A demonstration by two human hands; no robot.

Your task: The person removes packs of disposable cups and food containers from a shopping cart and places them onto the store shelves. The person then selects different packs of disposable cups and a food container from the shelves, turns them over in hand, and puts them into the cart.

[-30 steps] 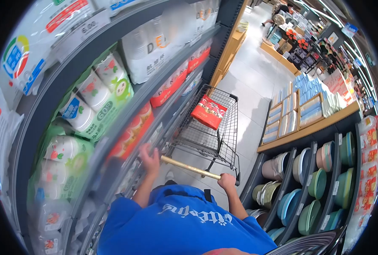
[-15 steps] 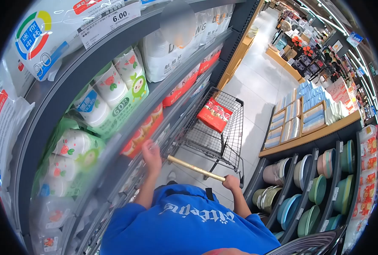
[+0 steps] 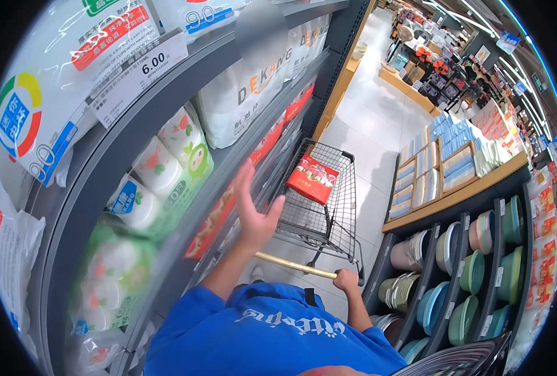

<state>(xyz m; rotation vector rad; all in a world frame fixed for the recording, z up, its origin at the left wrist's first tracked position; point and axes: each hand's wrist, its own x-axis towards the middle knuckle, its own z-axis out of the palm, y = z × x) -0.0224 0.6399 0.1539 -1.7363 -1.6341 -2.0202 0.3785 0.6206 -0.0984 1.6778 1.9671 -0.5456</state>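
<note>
My left hand (image 3: 256,210) is raised beside the shelf on the left, empty, with thumb and fingers apart. Close by it are red packs (image 3: 209,229) on a lower shelf and white bags of cups (image 3: 238,100) printed "DEKANG". My right hand (image 3: 346,279) is wrapped round the right end of the gold-coloured handle (image 3: 291,263) of a shopping cart (image 3: 344,229). Inside the wire basket lies a red pack (image 3: 313,180). Green-wrapped paper cups (image 3: 166,166) with fruit prints stand on the left shelf.
A dark shelf edge (image 3: 72,207) curves along my left, carrying a 6.00 price tag (image 3: 144,72). To the right, bowls (image 3: 432,307) sit in slanted racks below a wooden display of folded packs (image 3: 457,166). A tiled aisle (image 3: 353,106) runs ahead.
My left hand has risen and moved right, away from the red packs, its fingers spreading. The view has shifted along the shelf. My right hand stays on the cart handle.
</note>
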